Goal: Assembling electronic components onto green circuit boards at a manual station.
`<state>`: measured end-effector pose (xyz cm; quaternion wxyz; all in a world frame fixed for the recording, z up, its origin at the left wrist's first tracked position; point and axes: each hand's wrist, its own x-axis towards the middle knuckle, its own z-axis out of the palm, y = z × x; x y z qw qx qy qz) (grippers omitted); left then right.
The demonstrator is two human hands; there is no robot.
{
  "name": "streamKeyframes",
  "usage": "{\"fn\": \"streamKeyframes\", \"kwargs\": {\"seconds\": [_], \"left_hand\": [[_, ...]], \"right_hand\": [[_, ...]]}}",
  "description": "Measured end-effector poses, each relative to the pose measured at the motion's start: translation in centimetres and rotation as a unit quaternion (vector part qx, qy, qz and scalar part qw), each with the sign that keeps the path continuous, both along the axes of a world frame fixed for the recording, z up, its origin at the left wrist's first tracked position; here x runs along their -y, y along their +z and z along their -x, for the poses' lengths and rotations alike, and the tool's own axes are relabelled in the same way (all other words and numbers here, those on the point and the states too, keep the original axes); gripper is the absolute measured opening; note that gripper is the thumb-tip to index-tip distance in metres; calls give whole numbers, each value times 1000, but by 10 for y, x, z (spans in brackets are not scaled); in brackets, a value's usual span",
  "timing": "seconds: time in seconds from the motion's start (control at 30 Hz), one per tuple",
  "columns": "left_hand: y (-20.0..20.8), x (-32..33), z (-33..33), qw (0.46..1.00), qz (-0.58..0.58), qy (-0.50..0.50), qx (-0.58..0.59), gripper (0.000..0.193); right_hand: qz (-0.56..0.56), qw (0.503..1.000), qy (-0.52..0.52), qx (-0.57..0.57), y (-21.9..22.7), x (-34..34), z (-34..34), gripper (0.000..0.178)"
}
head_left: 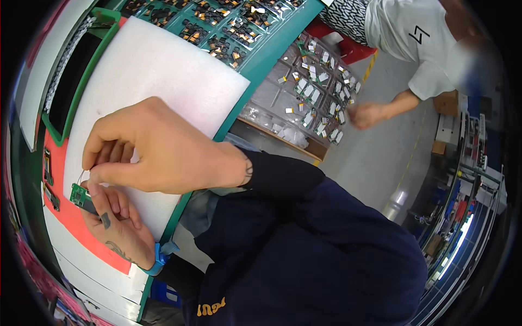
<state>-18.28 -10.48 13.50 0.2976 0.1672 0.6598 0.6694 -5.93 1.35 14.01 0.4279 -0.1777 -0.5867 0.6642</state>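
Note:
My left hand (122, 228), with a blue band at the wrist, holds a small green circuit board (78, 195) that has a dark flat part attached. The board is gripped at the fingertips, over the edge of a red mat (70, 223). Just above it, my right hand (149, 149) has its thumb and index finger pinched together. Thin wires (80, 177) run between that pinch and the board; their ends are hidden by the fingers. Beneath both hands lies a white foam sheet (163, 70).
Two small dark electronic parts (51, 196) lie on the red mat. A green-rimmed bin (68, 122) stands at the far left. Clear trays of small dark components (217, 30) sit at the top. Beyond the bench, a box holds boards with white parts (312, 92); another person's hand (367, 115) is beside it.

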Motion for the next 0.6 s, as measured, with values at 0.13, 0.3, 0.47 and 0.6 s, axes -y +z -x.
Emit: {"fn": "streamKeyframes", "kwargs": {"seconds": [0.13, 0.3, 0.47, 0.6], "left_hand": [[-2, -6, -3, 1000, -15, -10, 12, 27], [3, -10, -7, 1000, -9, -13, 6, 27], [3, 3, 3, 998, 41, -9, -41, 28], [28, 19, 0, 988, 94, 89, -88, 27]], "right_hand": [[23, 999, 13, 19, -4, -7, -1, 6], [23, 1000, 6, 13, -8, -11, -1, 7], [35, 999, 4, -29, -8, -6, 2, 7], [32, 995, 81, -51, -2, 8, 19, 10]]}}
